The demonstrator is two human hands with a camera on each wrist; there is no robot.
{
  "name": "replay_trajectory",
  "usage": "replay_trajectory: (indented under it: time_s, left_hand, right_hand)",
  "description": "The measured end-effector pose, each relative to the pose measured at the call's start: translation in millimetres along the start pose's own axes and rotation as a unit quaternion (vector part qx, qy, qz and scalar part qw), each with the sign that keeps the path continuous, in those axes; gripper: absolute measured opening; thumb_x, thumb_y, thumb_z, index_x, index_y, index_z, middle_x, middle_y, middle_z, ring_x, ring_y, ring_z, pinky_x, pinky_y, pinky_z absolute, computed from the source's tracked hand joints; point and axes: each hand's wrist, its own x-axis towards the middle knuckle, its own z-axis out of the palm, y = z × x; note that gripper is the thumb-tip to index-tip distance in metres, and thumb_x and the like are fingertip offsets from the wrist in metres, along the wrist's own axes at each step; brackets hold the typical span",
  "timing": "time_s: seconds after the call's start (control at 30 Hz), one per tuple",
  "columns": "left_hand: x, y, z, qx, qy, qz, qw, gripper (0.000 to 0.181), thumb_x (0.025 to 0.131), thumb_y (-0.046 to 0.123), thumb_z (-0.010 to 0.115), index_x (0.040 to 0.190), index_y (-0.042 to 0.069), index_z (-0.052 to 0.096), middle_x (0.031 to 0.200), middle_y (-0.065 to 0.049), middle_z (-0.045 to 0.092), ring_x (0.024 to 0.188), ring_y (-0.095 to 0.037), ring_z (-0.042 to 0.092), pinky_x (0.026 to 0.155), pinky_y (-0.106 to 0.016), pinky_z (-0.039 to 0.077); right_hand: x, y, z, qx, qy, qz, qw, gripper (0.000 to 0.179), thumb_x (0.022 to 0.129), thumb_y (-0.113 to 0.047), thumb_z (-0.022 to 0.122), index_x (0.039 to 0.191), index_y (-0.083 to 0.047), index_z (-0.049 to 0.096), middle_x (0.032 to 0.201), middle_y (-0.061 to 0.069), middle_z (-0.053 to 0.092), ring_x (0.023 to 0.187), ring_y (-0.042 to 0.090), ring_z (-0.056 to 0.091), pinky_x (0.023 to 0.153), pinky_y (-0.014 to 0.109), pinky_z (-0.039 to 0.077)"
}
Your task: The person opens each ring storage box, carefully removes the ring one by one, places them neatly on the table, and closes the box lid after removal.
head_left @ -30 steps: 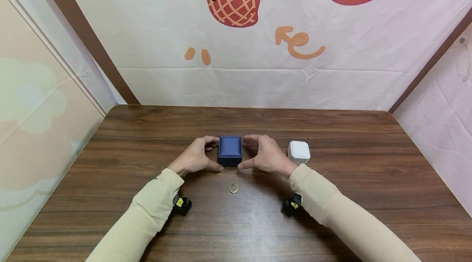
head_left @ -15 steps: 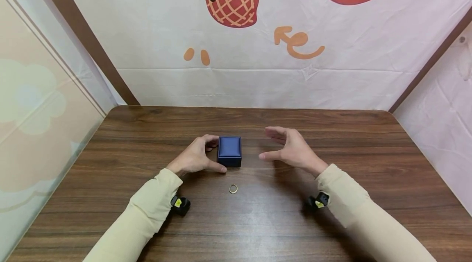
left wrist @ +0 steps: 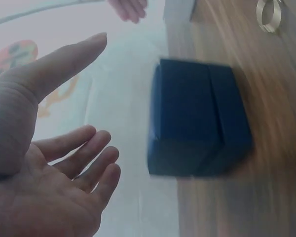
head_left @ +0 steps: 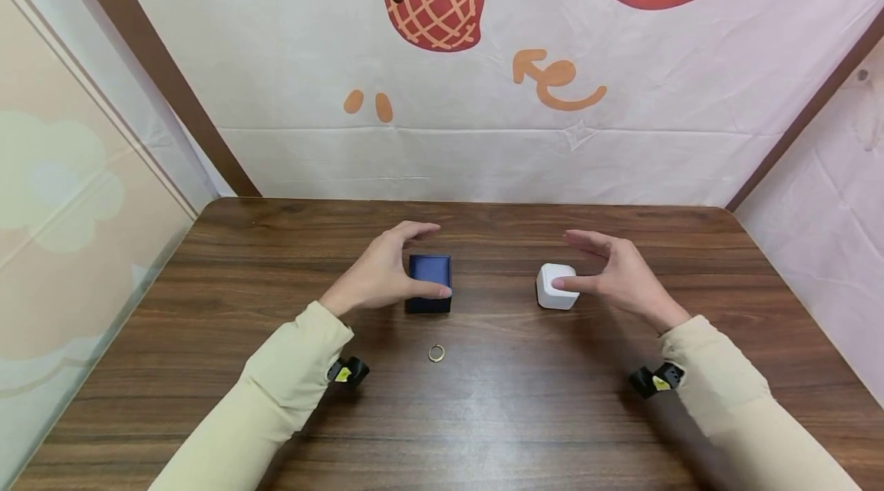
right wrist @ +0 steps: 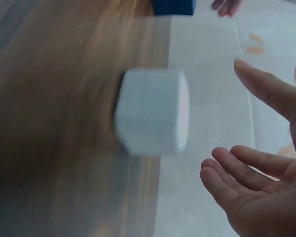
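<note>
A dark blue ring box (head_left: 430, 270) with its lid down sits on the table, left of the middle. My left hand (head_left: 381, 270) hovers over its left side, thumb and fingers spread, holding nothing. In the left wrist view the blue box stands apart from the palm. To the right is a small white box (head_left: 554, 293) with rounded corners, also closed. My right hand (head_left: 625, 276) is raised over its right side with fingers parted, and the thumb overlaps the box in the head view. A thin gold ring (head_left: 437, 354) lies on the wood in front of the blue box.
The brown wood-grain table (head_left: 483, 414) ends at a white printed cloth (head_left: 442, 161) hung along its far edge. Cloth panels also close off both sides. A black camera is strapped to each wrist and hangs below it, over the table.
My right hand has moved right from the blue box to the white box, uncovering it. My left hand has lifted off the blue box's side. The boxes and ring have stayed put.
</note>
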Motion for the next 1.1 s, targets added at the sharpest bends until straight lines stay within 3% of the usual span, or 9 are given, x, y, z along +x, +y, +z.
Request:
replay_trajectory:
  time_s: [0.23, 0.43, 0.6, 1.1]
  left_hand:
    - [16.4, 27.2, 16.9, 0.020, -0.015, 0.025, 0.9994, 0.084, 0.075, 0.033, 0.091, 0.145, 0.006, 0.053, 0.143, -0.011, 0.055, 0.132, -0.030, 0.051, 0.109, -0.047, 0.042]
    - [30.8, 41.3, 37.9, 0.020, -0.034, 0.017, 0.9991, 0.084, 0.078, 0.032, 0.090, 0.146, 0.004, 0.051, 0.142, -0.012, 0.056, 0.133, -0.031, 0.051, 0.111, -0.043, 0.041]
    - [40.7, 47.5, 58.0, 0.023, -0.042, 0.006, 0.9989, 0.081, 0.080, 0.033, 0.089, 0.147, 0.006, 0.052, 0.143, -0.010, 0.056, 0.135, -0.030, 0.048, 0.113, -0.043, 0.038]
    - [63.7, 54.5, 109.5, -0.001, -0.055, -0.007, 0.9985, 0.081, 0.078, 0.025, 0.090, 0.145, 0.001, 0.052, 0.145, -0.013, 0.055, 0.135, -0.030, 0.049, 0.113, -0.039, 0.039]
  right_hand:
    - [-11.6, 29.8, -14.7, -0.043, -0.013, 0.021, 0.9988, 0.090, 0.074, -0.037, 0.092, 0.145, 0.002, 0.051, 0.145, 0.018, 0.055, 0.135, 0.035, 0.051, 0.109, 0.053, 0.041]
    - [-13.0, 48.6, -16.6, -0.090, -0.025, 0.000, 0.9957, 0.086, 0.073, -0.037, 0.093, 0.140, 0.002, 0.056, 0.135, 0.019, 0.063, 0.124, 0.036, 0.059, 0.102, 0.054, 0.047]
    - [-10.6, 53.7, -12.7, -0.105, -0.035, -0.019, 0.9937, 0.077, 0.073, -0.032, 0.093, 0.133, 0.005, 0.061, 0.119, 0.016, 0.069, 0.110, 0.032, 0.064, 0.095, 0.050, 0.052]
    - [5.8, 58.9, -4.8, -0.138, -0.060, -0.024, 0.9883, 0.066, 0.071, -0.033, 0.094, 0.122, 0.003, 0.071, 0.101, 0.006, 0.067, 0.088, 0.020, 0.059, 0.076, 0.035, 0.051]
